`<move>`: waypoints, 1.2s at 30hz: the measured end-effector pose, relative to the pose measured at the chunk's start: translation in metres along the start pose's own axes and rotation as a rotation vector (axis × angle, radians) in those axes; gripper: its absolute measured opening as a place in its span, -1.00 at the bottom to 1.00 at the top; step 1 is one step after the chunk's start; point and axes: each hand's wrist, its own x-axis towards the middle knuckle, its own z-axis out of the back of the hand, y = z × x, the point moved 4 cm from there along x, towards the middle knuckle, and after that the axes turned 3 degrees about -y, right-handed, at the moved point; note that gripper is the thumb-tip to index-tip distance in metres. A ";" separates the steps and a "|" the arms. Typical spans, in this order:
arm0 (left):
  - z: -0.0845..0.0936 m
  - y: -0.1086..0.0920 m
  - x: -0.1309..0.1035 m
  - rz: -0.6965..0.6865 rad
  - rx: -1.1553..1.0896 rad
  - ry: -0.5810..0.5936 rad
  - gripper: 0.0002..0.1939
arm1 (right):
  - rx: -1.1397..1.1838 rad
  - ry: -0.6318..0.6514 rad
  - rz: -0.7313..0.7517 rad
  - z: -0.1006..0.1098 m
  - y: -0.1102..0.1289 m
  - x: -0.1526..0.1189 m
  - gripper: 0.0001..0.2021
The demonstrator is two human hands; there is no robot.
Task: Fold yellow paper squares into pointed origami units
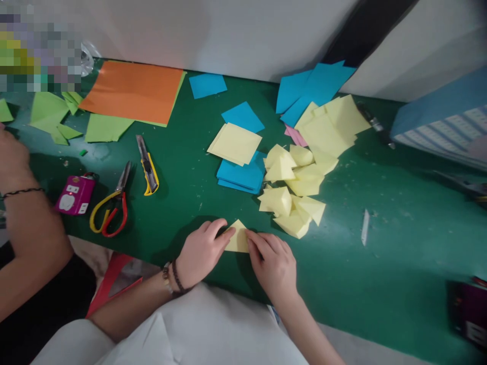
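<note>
Between my hands, near the front edge of the green table, lies a small yellow piece of paper [238, 239] with a pointed top. My left hand [203, 251] grips its left side between thumb and fingers. At its right edge, my right hand [274, 261] pinches the paper, fingers bent together. Just beyond are folded yellow paper shapes [292, 220] in a loose heap. A stack of flat yellow paper squares [236, 143] rests over blue paper squares [241, 175]. More yellow sheets [327, 126] lie farther back.
Scissors [120, 197], a yellow utility knife [148, 167] and a purple power socket block [76, 195] lie to the left, beside another person's arm [30, 223]. Orange paper [137, 91], green scraps [49, 111] and blue sheets [315, 86] are along the back. A blue box [441, 116] stands at right.
</note>
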 end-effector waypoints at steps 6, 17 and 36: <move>0.002 -0.002 0.003 -0.081 0.112 0.053 -0.71 | -0.001 0.001 0.007 -0.001 0.000 0.000 -0.80; 0.008 0.002 0.009 -0.320 0.162 0.130 -0.69 | 0.140 -0.063 -0.080 0.027 0.008 -0.009 -0.79; 0.006 0.006 0.008 -0.348 0.168 0.106 -0.64 | 0.665 0.436 -0.387 0.010 0.040 -0.048 -0.72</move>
